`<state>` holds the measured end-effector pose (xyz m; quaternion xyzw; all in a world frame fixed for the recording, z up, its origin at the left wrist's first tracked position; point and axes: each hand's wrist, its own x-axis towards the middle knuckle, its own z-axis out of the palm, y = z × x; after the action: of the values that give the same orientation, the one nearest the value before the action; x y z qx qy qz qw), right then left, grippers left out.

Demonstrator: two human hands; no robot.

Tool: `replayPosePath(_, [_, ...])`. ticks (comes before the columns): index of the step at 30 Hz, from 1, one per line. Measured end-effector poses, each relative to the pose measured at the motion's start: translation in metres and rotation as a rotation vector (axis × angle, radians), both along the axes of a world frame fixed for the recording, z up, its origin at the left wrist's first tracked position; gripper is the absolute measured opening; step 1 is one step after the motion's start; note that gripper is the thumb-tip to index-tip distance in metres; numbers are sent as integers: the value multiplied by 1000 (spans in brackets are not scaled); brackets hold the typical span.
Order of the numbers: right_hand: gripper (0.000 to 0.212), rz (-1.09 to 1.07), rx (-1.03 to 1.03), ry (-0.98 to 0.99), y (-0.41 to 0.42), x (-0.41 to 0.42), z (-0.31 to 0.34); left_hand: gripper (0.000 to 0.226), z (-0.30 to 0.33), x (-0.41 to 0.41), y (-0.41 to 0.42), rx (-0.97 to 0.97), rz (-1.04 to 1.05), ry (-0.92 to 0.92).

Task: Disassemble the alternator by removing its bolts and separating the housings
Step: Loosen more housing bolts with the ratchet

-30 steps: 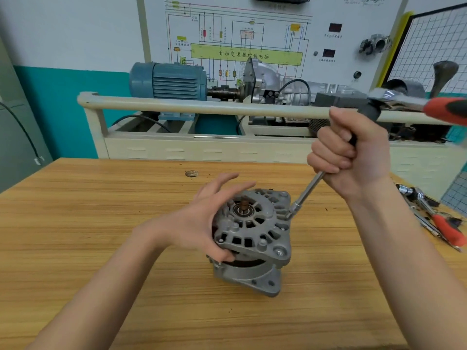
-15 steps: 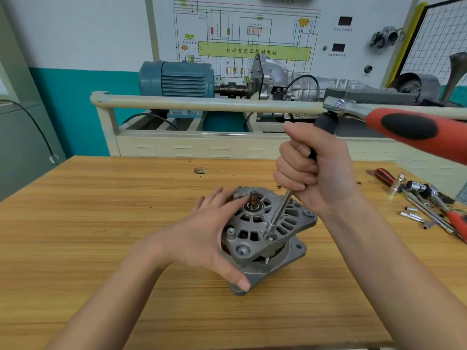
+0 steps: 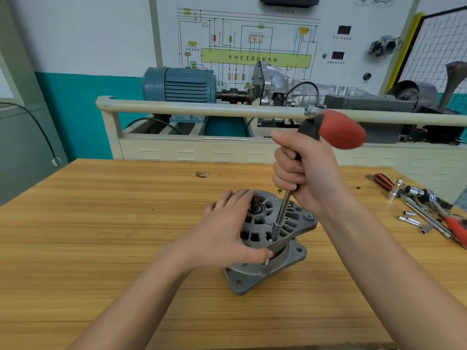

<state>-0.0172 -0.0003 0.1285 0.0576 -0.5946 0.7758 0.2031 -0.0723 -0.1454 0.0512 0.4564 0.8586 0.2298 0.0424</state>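
Note:
A grey alternator (image 3: 275,223) stands shaft-up on the wooden table (image 3: 101,236), its slotted upper housing sitting on a lower housing with mounting ears. My left hand (image 3: 227,233) rests on the upper housing's left side, fingers spread over the top and thumb against the seam near a protruding bolt (image 3: 267,261). My right hand (image 3: 305,173) grips the black neck of a ratchet wrench (image 3: 338,128) with a red handle. Its steel extension bar (image 3: 281,215) runs steeply down to a bolt at the housing's front rim.
Loose tools lie at the table's right edge: a red-handled ratchet (image 3: 452,223), sockets (image 3: 409,218) and a screwdriver (image 3: 382,181). A hole (image 3: 202,174) marks the table's far middle. Behind stands a training bench with a cream rail (image 3: 202,109) and a blue motor (image 3: 179,84).
The extension bar has left a bolt at the alternator's right edge and now stands steeply on a front one. The red handle has swung round toward me. The alternator was turned under my left hand.

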Motion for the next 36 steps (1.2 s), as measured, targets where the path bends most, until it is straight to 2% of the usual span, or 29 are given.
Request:
replayPosePath(5, [45,-47,5,-20,-9,1,-3,111,-1,0,0,7,1,-3])
replayPosePath(11, [45,-234,46,-13,-20,3,-4,111,-2,4,4,-3,38,-7])
replayPosePath(16, [42,-384,158,13,-31,0,-5,110,-3,13,13,-8,127,-3])
replayPosePath(20, [43,-415,204,54,-37,1,-8,111,-4,18,19,-31,193,37])
replayPosePath(26, [48,-502,94,42,-36,2,-9,108,-6,22,29,-27,292,41])
replayPosePath(36, [40,-583,0,62,-35,6,-10,101,-8,26,35,-21,355,40])
